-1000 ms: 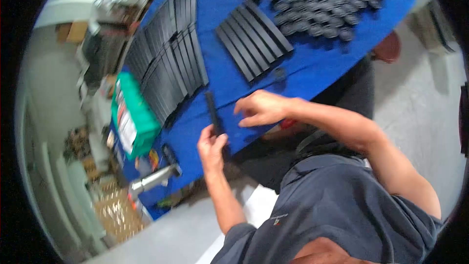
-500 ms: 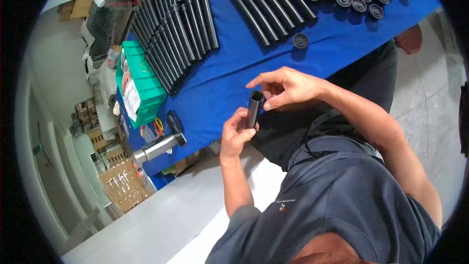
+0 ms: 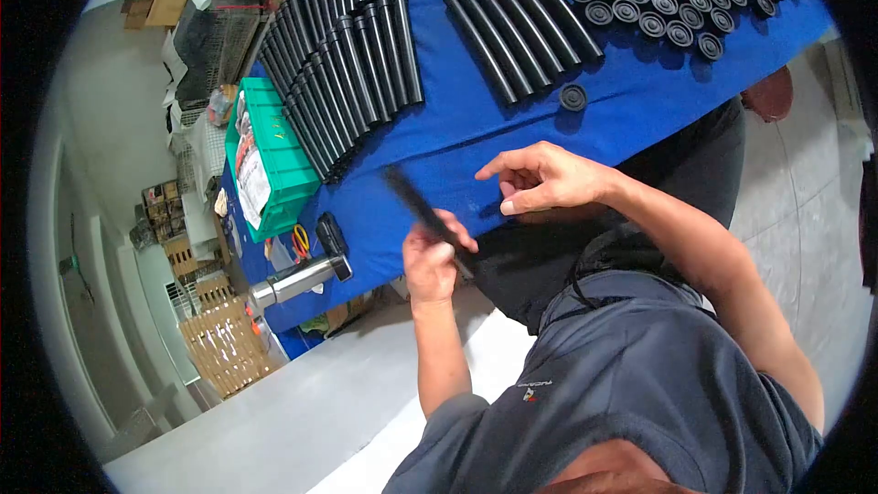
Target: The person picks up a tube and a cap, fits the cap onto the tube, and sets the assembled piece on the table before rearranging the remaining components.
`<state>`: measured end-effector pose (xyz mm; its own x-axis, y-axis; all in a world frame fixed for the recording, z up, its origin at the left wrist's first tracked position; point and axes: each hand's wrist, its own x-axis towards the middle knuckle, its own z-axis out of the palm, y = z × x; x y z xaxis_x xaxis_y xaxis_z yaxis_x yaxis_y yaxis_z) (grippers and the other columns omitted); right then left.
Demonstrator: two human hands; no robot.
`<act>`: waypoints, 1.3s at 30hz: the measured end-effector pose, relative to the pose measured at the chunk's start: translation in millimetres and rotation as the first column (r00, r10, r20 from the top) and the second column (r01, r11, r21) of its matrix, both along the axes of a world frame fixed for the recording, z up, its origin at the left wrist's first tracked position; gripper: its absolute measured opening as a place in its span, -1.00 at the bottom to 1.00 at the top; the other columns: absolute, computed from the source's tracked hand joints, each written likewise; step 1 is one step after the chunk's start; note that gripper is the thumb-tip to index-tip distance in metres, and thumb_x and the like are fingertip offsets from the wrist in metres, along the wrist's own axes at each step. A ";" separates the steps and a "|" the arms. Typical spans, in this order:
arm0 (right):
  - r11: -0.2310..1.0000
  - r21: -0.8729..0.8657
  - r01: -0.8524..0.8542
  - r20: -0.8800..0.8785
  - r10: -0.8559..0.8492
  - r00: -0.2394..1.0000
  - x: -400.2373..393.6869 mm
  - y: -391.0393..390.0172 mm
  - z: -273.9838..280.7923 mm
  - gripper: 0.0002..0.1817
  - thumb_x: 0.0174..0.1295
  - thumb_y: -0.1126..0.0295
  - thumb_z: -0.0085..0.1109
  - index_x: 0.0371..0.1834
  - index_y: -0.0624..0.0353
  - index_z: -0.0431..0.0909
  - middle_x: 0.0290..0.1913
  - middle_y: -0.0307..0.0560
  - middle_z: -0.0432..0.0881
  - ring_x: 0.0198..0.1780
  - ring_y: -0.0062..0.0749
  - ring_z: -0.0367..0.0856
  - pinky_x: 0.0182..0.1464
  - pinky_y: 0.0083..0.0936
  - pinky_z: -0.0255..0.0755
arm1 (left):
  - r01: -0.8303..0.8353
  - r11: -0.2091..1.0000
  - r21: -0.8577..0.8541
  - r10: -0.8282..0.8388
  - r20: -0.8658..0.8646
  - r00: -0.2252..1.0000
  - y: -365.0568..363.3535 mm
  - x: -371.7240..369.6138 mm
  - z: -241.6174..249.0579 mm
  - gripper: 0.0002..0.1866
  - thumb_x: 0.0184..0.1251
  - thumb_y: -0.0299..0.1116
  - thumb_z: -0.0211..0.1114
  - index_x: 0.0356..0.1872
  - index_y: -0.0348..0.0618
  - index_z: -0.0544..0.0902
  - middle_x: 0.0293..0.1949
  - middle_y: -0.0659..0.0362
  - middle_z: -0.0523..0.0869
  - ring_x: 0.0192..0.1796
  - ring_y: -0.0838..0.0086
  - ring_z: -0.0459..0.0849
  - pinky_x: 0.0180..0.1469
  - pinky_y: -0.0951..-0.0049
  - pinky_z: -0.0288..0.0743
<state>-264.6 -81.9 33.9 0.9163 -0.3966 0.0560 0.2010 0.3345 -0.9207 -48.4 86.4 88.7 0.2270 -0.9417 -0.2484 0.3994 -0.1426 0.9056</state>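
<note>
A short black tube (image 3: 419, 203), smeared by motion, is gripped in my left hand (image 3: 430, 261) over the table's front edge. It slants toward the upper left. To the right, my right hand (image 3: 553, 181) hangs free of the tube, its index finger stretched out and its thumb apart from it, holding nothing. A single round black cap (image 3: 572, 98) lies on the blue cloth (image 3: 448, 142) beyond the right hand. Behind it, several black tubes (image 3: 526, 27) lie side by side.
More black tubes (image 3: 347, 64) with collars lie in rows at the left. Many round black caps (image 3: 677, 0) cover the far right. A green crate (image 3: 291, 165), yellow-handled scissors (image 3: 300, 240) and a silver cylindrical tool with a black handle (image 3: 297, 281) are at the left edge.
The tube in my left hand has swung from nearly upright to slanting left. The right hand, close to the tube's top before, is now apart from it. The view has shifted slightly.
</note>
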 end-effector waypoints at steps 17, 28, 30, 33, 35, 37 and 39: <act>0.971 -0.185 0.151 0.063 -0.142 0.988 4.1 -2.8 -2.3 -0.49 0.28 0.53 0.35 0.33 0.17 0.58 -0.25 -0.30 0.65 -0.28 -0.63 0.55 -0.14 -0.54 0.53 | -0.228 0.931 0.285 0.314 -0.310 0.897 -18.4 -42.0 -24.6 -0.74 0.47 -0.26 0.39 -0.06 -0.26 0.66 -0.10 0.01 0.78 -0.08 0.28 0.79 -0.12 0.38 0.76; 0.983 0.063 0.173 0.028 -0.175 0.984 2.6 -3.9 -1.7 -0.61 0.32 0.42 0.41 0.18 0.25 0.58 -0.29 -0.31 0.63 -0.33 -0.69 0.53 -0.26 -0.61 0.45 | 0.058 0.995 -0.083 0.080 0.995 0.054 -56.6 -30.8 -5.6 -0.59 0.05 -0.56 0.55 -0.04 -0.28 0.62 -0.13 0.05 0.70 -0.02 0.29 0.70 0.12 0.34 0.54; 0.987 0.085 0.138 0.028 -0.141 0.990 0.5 -4.3 0.0 -0.60 0.32 0.43 0.40 0.19 0.26 0.59 -0.24 -0.28 0.67 -0.27 -0.67 0.57 -0.19 -0.60 0.49 | 0.052 0.997 0.055 -0.063 0.983 0.173 -58.3 -22.2 -6.9 -0.61 0.09 -0.57 0.52 -0.03 -0.28 0.63 -0.14 0.06 0.72 -0.04 0.31 0.72 0.09 0.35 0.56; 0.980 0.072 0.183 0.122 -0.191 0.974 5.7 0.4 -8.9 -0.59 0.32 0.45 0.39 0.22 0.26 0.60 -0.15 -0.22 0.72 -0.14 -0.63 0.62 -0.03 -0.57 0.54 | 0.138 0.970 0.198 -0.235 0.902 0.362 -63.6 -21.4 13.3 -0.64 0.17 -0.56 0.46 0.02 -0.30 0.67 -0.19 0.10 0.72 -0.09 0.35 0.72 0.09 0.37 0.57; 0.982 0.098 0.161 0.122 -0.173 0.977 4.2 -0.7 -5.2 -0.58 0.32 0.45 0.39 0.24 0.26 0.61 -0.10 -0.19 0.73 -0.06 -0.61 0.62 0.06 -0.55 0.54 | 0.246 0.945 0.216 -0.298 0.879 0.371 -65.9 -11.5 17.6 -0.61 0.22 -0.53 0.45 0.10 -0.31 0.68 -0.15 0.12 0.72 -0.08 0.37 0.71 0.12 0.39 0.56; 0.982 0.098 0.164 0.125 -0.175 0.976 5.0 0.0 -4.8 -0.58 0.32 0.45 0.38 0.24 0.26 0.61 -0.10 -0.19 0.73 -0.06 -0.61 0.62 0.06 -0.55 0.54 | 0.273 0.940 0.206 -0.294 0.894 0.337 -67.4 -11.1 19.3 -0.59 0.18 -0.54 0.47 0.09 -0.29 0.69 -0.12 0.09 0.71 -0.04 0.32 0.73 0.11 0.40 0.57; 0.979 0.067 0.193 0.131 -0.200 0.971 6.1 -0.1 -7.4 -0.59 0.33 0.45 0.38 0.23 0.27 0.61 -0.14 -0.21 0.73 -0.15 -0.63 0.62 -0.04 -0.56 0.56 | 0.273 0.942 0.195 -0.279 0.907 0.314 -70.0 -14.9 19.7 -0.59 0.17 -0.54 0.49 0.09 -0.28 0.69 -0.08 0.08 0.70 0.00 0.31 0.72 0.11 0.40 0.57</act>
<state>-258.5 -82.0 26.5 0.8052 -0.5740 0.1491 0.3905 0.3238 -0.8618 -63.3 16.5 108.4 0.0399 -0.9967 -0.0705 -0.7369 -0.0770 0.6716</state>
